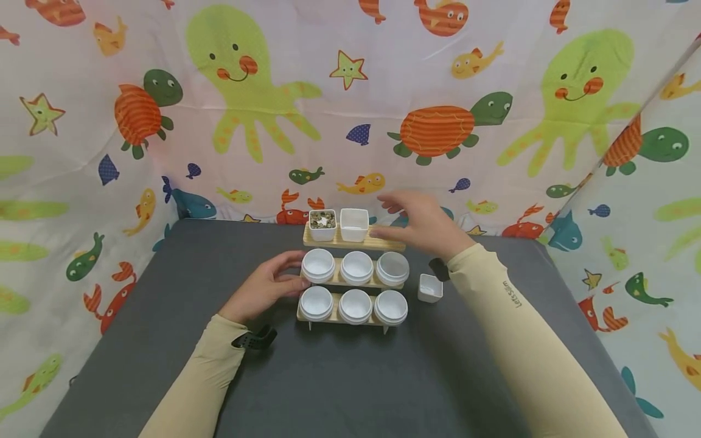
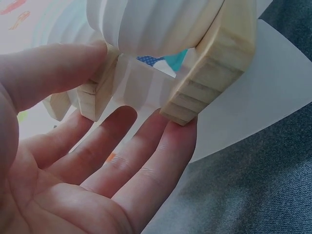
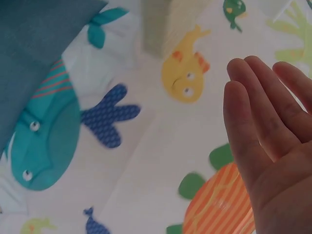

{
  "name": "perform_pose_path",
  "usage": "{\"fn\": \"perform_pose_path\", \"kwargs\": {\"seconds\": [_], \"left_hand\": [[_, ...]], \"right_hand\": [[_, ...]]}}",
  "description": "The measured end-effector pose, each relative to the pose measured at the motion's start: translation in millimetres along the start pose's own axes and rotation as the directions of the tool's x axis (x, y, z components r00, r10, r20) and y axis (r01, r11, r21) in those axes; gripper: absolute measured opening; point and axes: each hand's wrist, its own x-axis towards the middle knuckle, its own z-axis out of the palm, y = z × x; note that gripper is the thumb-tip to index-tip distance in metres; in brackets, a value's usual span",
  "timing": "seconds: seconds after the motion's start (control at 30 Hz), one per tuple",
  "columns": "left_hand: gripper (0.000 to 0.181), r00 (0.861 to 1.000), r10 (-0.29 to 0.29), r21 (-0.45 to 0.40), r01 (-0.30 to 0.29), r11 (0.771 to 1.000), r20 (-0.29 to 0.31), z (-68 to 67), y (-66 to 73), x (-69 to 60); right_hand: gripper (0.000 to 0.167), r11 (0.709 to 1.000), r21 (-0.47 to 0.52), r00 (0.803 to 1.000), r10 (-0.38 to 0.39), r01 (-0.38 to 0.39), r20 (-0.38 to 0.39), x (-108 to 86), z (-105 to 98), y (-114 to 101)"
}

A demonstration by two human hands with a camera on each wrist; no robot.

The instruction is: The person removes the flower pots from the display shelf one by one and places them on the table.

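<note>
A rack in three steps carries white cups on wooden boards. My left hand (image 1: 267, 289) holds its left end, thumb and fingers about the middle board (image 2: 90, 100). Fingertips also touch another board (image 2: 207, 73) in the left wrist view. My right hand (image 1: 424, 222) hovers at the right end of the back board (image 1: 350, 244), fingers extended and nothing held. Its thumb is close to an empty square cup (image 1: 354, 225). Left of that, another square cup (image 1: 322, 233) contains greenish-brown bits and a white star shape. The right wrist view shows straight fingers (image 3: 237, 114) against the cloth.
Round white cups fill the middle and front boards, among them a greyer one (image 1: 392, 268) at middle right. A loose square cup (image 1: 430, 288) stands on the dark grey table (image 1: 350, 383), right of the rack. Sea-animal cloth (image 1: 328, 36) walls the back and sides.
</note>
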Motion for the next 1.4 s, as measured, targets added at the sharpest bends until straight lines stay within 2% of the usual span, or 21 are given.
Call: {"fn": "perform_pose_path", "kwargs": {"seconds": [0.2,0.33,0.5,0.97,1.27,1.4], "left_hand": [[0.07,1.0,0.015,0.0,-0.015,1.0,0.0,-0.3,0.7,0.4],[0.07,1.0,0.019,-0.005,-0.019,1.0,0.003,0.2,-0.9,1.5],[0.072,1.0,-0.007,0.0,0.007,1.0,-0.007,0.4,-2.6,-0.5],[0.07,1.0,0.021,-0.023,-0.021,1.0,0.001,-0.2,-5.3,1.3],[0.071,1.0,0.02,-0.007,-0.02,1.0,-0.002,1.4,-2.7,0.6],[0.072,1.0,0.011,0.003,-0.011,1.0,-0.005,1.9,-2.6,1.1]], "right_hand": [[0.078,1.0,-0.006,0.998,-0.029,0.029,0.054,15.3,4.1,-16.4],[0.078,1.0,-0.019,0.995,-0.019,0.021,0.094,23.2,9.2,-22.6],[0.08,0.999,-0.034,0.99,-0.005,0.01,0.142,30.0,18.7,-25.5],[0.074,0.998,-0.024,0.987,-0.053,0.057,0.15,34.4,26.0,-27.0],[0.067,0.998,-0.021,0.99,-0.057,0.061,0.129,30.3,28.9,-24.7],[0.068,0.999,-0.018,0.993,-0.032,0.034,0.115,26.1,27.3,-21.6]]}}
